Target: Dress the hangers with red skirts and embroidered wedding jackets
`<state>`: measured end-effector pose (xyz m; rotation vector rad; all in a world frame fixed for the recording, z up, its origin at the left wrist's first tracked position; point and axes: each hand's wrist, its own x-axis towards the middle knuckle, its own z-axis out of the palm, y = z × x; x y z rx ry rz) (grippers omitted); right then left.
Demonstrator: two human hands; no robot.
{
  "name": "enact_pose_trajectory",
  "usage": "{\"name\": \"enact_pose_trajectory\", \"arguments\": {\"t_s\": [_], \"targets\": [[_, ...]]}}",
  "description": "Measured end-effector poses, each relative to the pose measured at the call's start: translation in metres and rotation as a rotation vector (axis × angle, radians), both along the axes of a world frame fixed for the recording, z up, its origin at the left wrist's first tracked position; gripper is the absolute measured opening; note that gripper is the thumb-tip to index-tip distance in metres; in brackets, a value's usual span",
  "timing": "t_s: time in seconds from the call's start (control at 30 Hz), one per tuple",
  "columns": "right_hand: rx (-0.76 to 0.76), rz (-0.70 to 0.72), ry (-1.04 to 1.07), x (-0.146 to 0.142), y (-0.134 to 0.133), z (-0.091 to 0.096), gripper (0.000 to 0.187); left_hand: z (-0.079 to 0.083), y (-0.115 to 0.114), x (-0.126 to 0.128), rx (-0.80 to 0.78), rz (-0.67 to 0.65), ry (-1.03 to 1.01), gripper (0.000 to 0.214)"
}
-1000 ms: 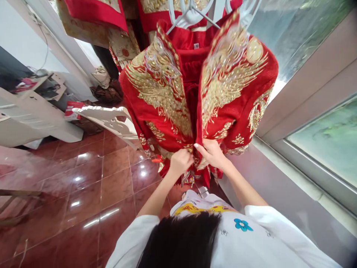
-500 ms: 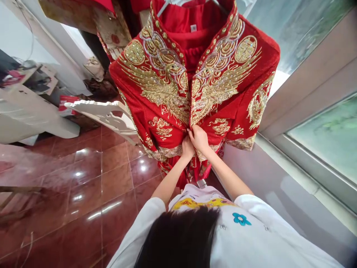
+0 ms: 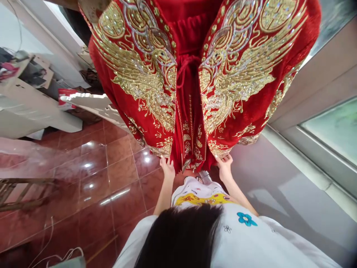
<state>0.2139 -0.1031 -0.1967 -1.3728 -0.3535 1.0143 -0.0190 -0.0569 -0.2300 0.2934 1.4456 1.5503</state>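
Observation:
A red jacket (image 3: 122,96) with gold and silver beaded embroidery hangs open in front of me. My left hand (image 3: 167,166) pinches the lower front corner of its left-side panel. On the other panel's bottom corner, my right hand (image 3: 225,163) has its fingers closed on the hem. Between the two spread edges shows a red pleated skirt (image 3: 189,108) with gold trim and a red cord tied at its top. The collar's upper part is cut off by the frame.
Left of the jacket stands a white carved panel (image 3: 92,104). A wooden rack (image 3: 25,193) is on the tiled floor (image 3: 122,160), with a cable (image 3: 47,238) lower down. A framed window (image 3: 331,126) and a grey wall (image 3: 273,175) run along the right.
My hands have moved apart and down from the jacket's middle front to its bottom corners. The front has opened, baring the skirt inside, and the jacket appears larger and closer.

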Motion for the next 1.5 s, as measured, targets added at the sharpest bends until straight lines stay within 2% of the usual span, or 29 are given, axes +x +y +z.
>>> {"name": "enact_pose_trajectory", "arguments": {"t_s": [0.07, 0.2, 0.27, 0.4, 0.6, 0.7, 0.8, 0.97, 1.07, 1.2, 1.33, 1.4, 1.5], "targets": [[-0.031, 0.085, 0.266, 0.009, 0.006, 0.003, 0.051, 0.003, 0.007, -0.013, 0.006, -0.017, -0.141, 0.030], [-0.100, 0.196, 0.427, 0.021, 0.015, 0.016, 0.038, 0.011, 0.011, -0.025, -0.001, -0.014, -0.306, 0.006], [-0.126, 0.248, 0.449, 0.022, 0.011, 0.024, 0.035, 0.016, 0.006, -0.025, -0.022, -0.043, -0.360, 0.010], [-0.083, 0.376, 0.376, 0.017, -0.005, 0.042, 0.032, 0.031, -0.011, -0.015, -0.089, -0.165, -0.454, 0.019], [-0.043, 0.510, 0.355, -0.002, -0.015, 0.065, 0.037, 0.068, -0.034, 0.010, -0.134, -0.317, -0.595, 0.016], [0.001, 0.487, 0.373, -0.011, -0.014, 0.072, 0.039, 0.084, -0.037, 0.022, -0.071, -0.342, -0.625, 0.016], [0.005, 0.475, 0.363, -0.014, -0.014, 0.076, 0.037, 0.093, -0.038, 0.031, 0.013, -0.289, -0.580, 0.020], [0.025, 0.587, 0.283, -0.009, -0.018, 0.088, 0.029, 0.103, -0.042, 0.032, 0.051, -0.167, -0.459, 0.016], [0.067, 0.633, 0.299, -0.005, -0.020, 0.097, 0.026, 0.110, -0.045, 0.029, 0.067, -0.144, -0.398, 0.014], [0.061, 0.642, 0.340, 0.002, -0.022, 0.104, 0.026, 0.116, -0.047, 0.027, 0.039, -0.220, -0.348, 0.024], [0.054, 0.621, 0.286, 0.000, -0.019, 0.108, 0.029, 0.118, -0.050, 0.033, 0.004, -0.318, -0.350, 0.034], [0.077, 0.574, 0.294, -0.010, -0.016, 0.110, 0.029, 0.119, -0.052, 0.039, -0.040, -0.344, -0.357, 0.038], [0.104, 0.419, 0.330, -0.031, -0.011, 0.110, 0.032, 0.123, -0.055, 0.053, -0.054, -0.346, -0.368, 0.042]]}}
